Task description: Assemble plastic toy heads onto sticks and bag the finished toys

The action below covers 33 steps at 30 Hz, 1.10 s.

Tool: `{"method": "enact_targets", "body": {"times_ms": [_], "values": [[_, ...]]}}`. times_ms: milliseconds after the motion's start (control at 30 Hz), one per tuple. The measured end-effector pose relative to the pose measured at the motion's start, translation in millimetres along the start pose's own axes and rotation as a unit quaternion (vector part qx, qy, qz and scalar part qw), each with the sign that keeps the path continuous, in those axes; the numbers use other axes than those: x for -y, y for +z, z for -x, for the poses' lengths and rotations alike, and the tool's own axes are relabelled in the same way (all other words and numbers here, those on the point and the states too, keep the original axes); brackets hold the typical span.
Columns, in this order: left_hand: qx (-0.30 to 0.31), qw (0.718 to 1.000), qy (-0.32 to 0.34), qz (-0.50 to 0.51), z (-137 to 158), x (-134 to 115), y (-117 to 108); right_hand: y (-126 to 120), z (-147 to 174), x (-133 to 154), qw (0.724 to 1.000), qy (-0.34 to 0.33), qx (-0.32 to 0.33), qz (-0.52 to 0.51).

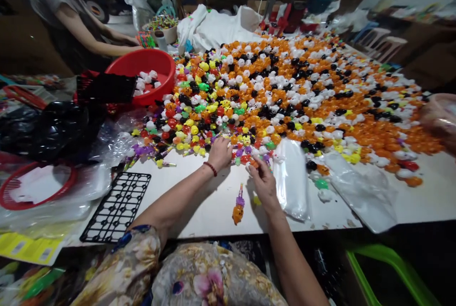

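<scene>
Your left hand [220,152] and right hand [264,182] are holding fingers bent by the toy pile [302,82]; whether they're pinching anything, I cannot tell. An orange-and-purple toy [238,211] is lying nearer you, presumably for separation.

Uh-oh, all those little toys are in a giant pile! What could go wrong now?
A few things might:
The orange-and-purple toy lies by itself near the front edge of the table, between the person's forearms, so an arm could brush it off.
The left hand is right at the edge of the big pile, so loose pieces could roll if bumped.
The clear bag on the right reaches the table's front edge, so it might slip down.
</scene>
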State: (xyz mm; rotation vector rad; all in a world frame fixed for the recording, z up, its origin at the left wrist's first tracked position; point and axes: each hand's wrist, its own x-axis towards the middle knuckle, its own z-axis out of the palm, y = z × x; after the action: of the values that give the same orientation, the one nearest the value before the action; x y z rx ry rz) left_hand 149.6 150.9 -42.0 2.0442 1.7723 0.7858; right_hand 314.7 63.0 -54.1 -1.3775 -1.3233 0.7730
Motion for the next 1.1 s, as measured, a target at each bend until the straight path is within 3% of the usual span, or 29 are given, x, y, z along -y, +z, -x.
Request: {"method": "enact_targets", "body": {"times_ms": [133,267,433,533,600,700,767,833,967,1100], "values": [[0.048,0.996,-0.032,-0.066,-35.7,-20.5,13.1,-4.2,19.7,-12.5,0.999,0.032,0.036,-0.023],[0.104,0.991,-0.065,-0.058,-52.4,-28.8,18.1,-10.8,40.2,-10.4,0.996,0.028,0.081,-0.01],[0.116,0.992,-0.044,-0.027,-48.0,-22.6,10.3,-14.3,48.8,-5.7,0.995,0.056,0.082,0.0],[0.083,0.993,-0.043,0.073,-30.4,-15.4,-2.1,-12.9,45.8,-1.8,0.998,0.019,0.067,-0.004],[0.077,0.967,-0.093,0.224,-11.2,-11.1,-10.5,-11.0,44.4,3.2,0.998,-0.007,0.059,-0.007],[0.103,0.871,-0.19,0.44,25.4,-7.2,-20.6,-7.2,44.9,13.8,0.998,-0.012,0.06,0.004],[0.119,0.819,-0.221,0.516,50.1,-6.9,-25.4,-4.2,46.3,21.1,0.998,-0.012,0.06,0.016],[0.129,0.79,-0.238,0.55,71.1,-8.2,-28.7,-1.2,47.9,27.0,0.997,-0.036,0.063,0.025],[0.141,0.768,-0.242,0.576,96.1,-13.3,-32.9,1.3,51.2,33.7,0.988,-0.109,0.087,0.063],[0.147,0.785,-0.221,0.56,105.6,-17.4,-35.7,-4.5,55.3,37.9,0.978,-0.143,0.113,0.105]]}}
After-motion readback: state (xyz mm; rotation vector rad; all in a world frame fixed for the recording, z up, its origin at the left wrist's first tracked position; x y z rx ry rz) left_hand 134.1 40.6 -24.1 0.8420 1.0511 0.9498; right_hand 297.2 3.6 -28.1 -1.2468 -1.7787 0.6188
